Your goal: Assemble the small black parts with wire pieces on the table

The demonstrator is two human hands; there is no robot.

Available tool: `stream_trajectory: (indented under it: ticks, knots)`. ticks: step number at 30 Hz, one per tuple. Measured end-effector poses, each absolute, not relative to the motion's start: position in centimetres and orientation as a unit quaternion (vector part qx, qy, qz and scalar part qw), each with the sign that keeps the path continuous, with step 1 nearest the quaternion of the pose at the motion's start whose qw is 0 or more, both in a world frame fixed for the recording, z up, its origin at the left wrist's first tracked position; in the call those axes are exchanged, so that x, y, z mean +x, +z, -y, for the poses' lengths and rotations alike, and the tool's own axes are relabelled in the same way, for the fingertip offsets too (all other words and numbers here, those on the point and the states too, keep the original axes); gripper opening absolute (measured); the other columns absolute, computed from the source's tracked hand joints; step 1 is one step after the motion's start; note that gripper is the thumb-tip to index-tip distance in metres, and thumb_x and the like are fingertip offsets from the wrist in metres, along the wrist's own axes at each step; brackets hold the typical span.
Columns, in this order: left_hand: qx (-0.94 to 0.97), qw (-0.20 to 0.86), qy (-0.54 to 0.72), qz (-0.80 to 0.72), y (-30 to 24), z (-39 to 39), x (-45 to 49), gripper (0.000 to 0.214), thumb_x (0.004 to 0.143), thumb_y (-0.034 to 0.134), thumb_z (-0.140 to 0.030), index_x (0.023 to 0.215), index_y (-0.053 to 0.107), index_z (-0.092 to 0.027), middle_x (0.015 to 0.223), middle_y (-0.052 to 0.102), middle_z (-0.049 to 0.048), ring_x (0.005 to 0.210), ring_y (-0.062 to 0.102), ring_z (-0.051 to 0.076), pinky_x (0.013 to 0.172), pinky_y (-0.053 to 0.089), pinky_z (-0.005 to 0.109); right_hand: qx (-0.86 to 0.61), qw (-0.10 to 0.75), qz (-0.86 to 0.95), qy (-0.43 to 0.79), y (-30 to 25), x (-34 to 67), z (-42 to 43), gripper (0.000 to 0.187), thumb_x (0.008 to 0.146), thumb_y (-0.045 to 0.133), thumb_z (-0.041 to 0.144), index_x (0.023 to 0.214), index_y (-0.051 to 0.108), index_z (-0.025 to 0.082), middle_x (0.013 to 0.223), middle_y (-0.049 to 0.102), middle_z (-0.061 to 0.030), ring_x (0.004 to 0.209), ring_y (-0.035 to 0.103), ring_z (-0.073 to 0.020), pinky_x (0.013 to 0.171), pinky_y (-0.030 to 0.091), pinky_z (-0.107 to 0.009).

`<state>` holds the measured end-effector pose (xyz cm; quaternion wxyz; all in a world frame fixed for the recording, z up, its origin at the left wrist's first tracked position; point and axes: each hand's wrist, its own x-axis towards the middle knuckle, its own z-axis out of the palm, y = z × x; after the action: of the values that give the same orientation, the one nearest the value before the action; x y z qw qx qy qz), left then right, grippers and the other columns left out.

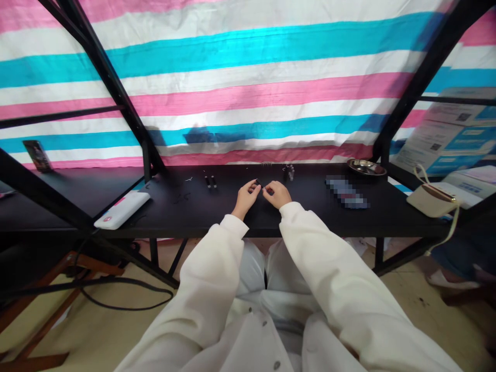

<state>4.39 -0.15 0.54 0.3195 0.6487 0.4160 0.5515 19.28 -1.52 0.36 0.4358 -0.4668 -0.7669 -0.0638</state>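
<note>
My left hand (pixel 247 197) and my right hand (pixel 277 194) meet over the middle of the black table. Fingers and thumbs are pinched round a small dark cylindrical piece (pixel 259 183); both hands touch it, and its exact kind is too small to make out. Left of them stand two short black tubes with pale bands (pixel 210 182). Beyond my right hand lies a little group of clear or silvery parts (pixel 290 172). A row of tiny pieces (pixel 266 164) runs along the far table edge.
On the black table (pixel 186 217) are a white power bank (pixel 123 210) at left, a blurred-out object (pixel 347 192) and a shiny metal dish (pixel 366 167) at right. A beige bag (pixel 432 200) sits at the right end. Black metal posts (pixel 112 77) flank both sides; striped sheeting hangs behind.
</note>
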Motion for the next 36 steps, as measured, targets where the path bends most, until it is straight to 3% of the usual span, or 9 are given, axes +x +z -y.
stream_trajectory:
  ticks: [11, 17, 22, 31, 36]
  knots:
    - [0.616, 0.350, 0.576, -0.407, 0.7, 0.0, 4.3, 0.036, 0.071, 0.064, -0.033, 0.100, 0.066, -0.011, 0.075, 0.065, 0.0048, 0.060, 0.052, 0.009, 0.063, 0.046, 0.024, -0.441, 0.440, 0.780, -0.060, 0.4, 19.3, 1.5, 0.019, 0.083, 0.050, 0.026, 0.066, 0.054, 0.020, 0.065, 0.053, -0.0024, 0.064, 0.047, -0.0151, 0.064, 0.039, -0.028]
    - [0.619, 0.361, 0.558, -0.420, 1.1, 0.6, 4.3, 0.030, 0.069, 0.066, -0.038, 0.081, 0.069, -0.011, 0.075, 0.066, 0.0061, 0.065, 0.056, 0.013, 0.066, 0.046, 0.026, -0.446, 0.409, 0.793, -0.067, 0.7, 19.2, 1.8, 0.021, 0.086, 0.046, 0.028, 0.072, 0.058, 0.019, 0.069, 0.055, -0.0042, 0.067, 0.049, -0.0162, 0.066, 0.039, -0.029]
    - [0.623, 0.363, 0.547, -0.425, 1.0, 0.6, 4.2, 0.031, 0.068, 0.066, -0.041, 0.078, 0.068, -0.012, 0.072, 0.065, 0.0054, 0.065, 0.055, 0.013, 0.063, 0.045, 0.026, -0.459, 0.382, 0.799, -0.067, 1.0, 19.2, 2.1, 0.023, 0.089, 0.044, 0.029, 0.077, 0.060, 0.019, 0.072, 0.056, -0.0057, 0.070, 0.050, -0.0176, 0.069, 0.039, -0.030]
    - [0.656, 0.347, 0.531, -0.410, 0.7, 0.3, 4.4, 0.033, 0.065, 0.066, -0.046, 0.068, 0.064, -0.013, 0.058, 0.056, -0.0001, 0.052, 0.044, 0.009, 0.052, 0.038, 0.023, -0.467, 0.359, 0.804, -0.075, 0.8, 19.2, 1.8, 0.023, 0.089, 0.043, 0.026, 0.079, 0.062, 0.018, 0.075, 0.057, -0.0071, 0.074, 0.051, -0.0188, 0.071, 0.039, -0.031]
    - [0.678, 0.303, 0.499, -0.446, 0.9, -0.3, 4.2, 0.029, 0.065, 0.066, -0.042, 0.064, 0.063, -0.014, 0.058, 0.058, 0.0013, 0.055, 0.050, 0.011, 0.056, 0.040, 0.024, -0.475, 0.336, 0.810, -0.070, 0.2, 19.3, 1.2, 0.017, 0.087, 0.048, 0.024, 0.086, 0.063, 0.017, 0.079, 0.060, -0.0072, 0.077, 0.052, -0.0186, 0.072, 0.040, -0.030]
